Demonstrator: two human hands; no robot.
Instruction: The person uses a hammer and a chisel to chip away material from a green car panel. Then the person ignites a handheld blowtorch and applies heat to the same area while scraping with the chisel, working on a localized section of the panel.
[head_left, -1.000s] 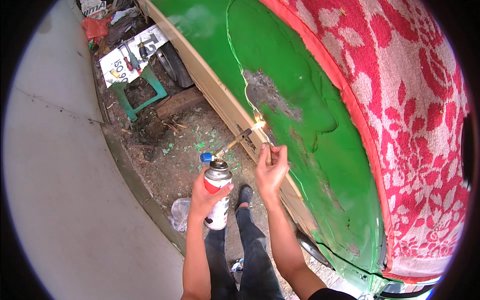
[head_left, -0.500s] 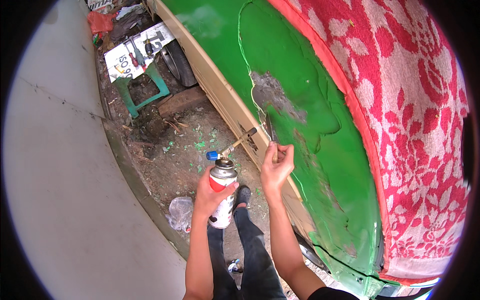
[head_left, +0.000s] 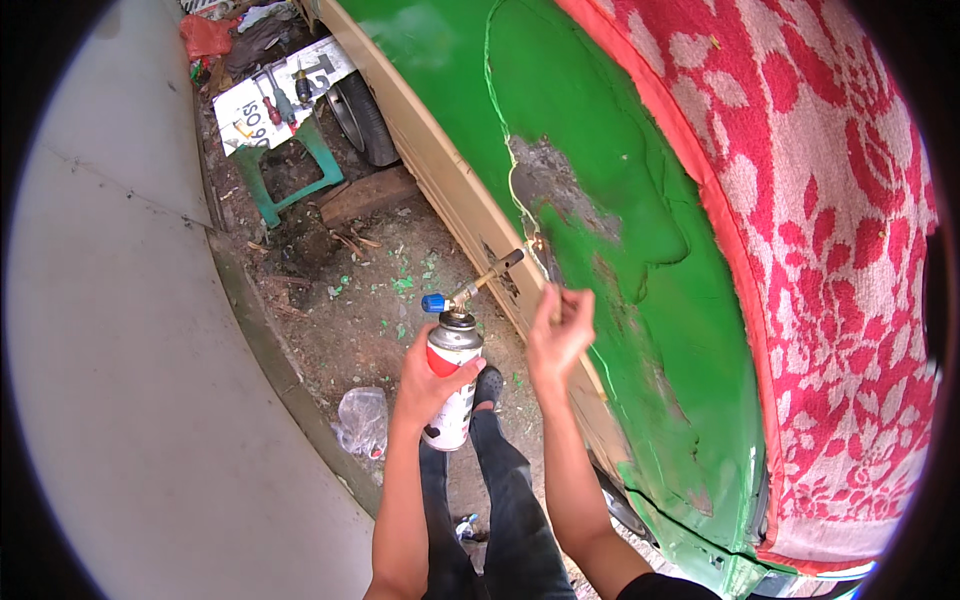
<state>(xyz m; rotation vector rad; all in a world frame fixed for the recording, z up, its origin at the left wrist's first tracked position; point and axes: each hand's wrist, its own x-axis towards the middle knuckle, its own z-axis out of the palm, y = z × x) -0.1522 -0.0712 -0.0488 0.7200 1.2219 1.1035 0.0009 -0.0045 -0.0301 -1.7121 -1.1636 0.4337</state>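
Observation:
My left hand (head_left: 418,385) is wrapped round a white and red gas canister with a torch head (head_left: 458,400), held upright. Its blue knob (head_left: 434,303) faces left, and the brass nozzle (head_left: 508,261) points at the lower edge of the green car body panel (head_left: 590,90). No flame can be made out. Between the fingers of my right hand (head_left: 560,340) is a scraper, slightly blurred, its thin dark blade (head_left: 554,265) against the panel just right of the nozzle. A strip of lifted paint (head_left: 518,195) runs along the edge there, beside a bare grey patch (head_left: 565,185).
A red and white floral towel (head_left: 800,250) covers the car at the right. Left stands a pale curved wall-like surface (head_left: 130,330). A green stool (head_left: 320,165) under a white plate with screwdrivers (head_left: 275,105), a wooden block (head_left: 368,195) and a plastic bag (head_left: 362,420) are on the ground.
The view has shifted slightly, so the scene sits a little to the right. My right hand has moved slightly with the scraper, and a small light-coloured spot shows at its tip. The torch stays aimed at the edge.

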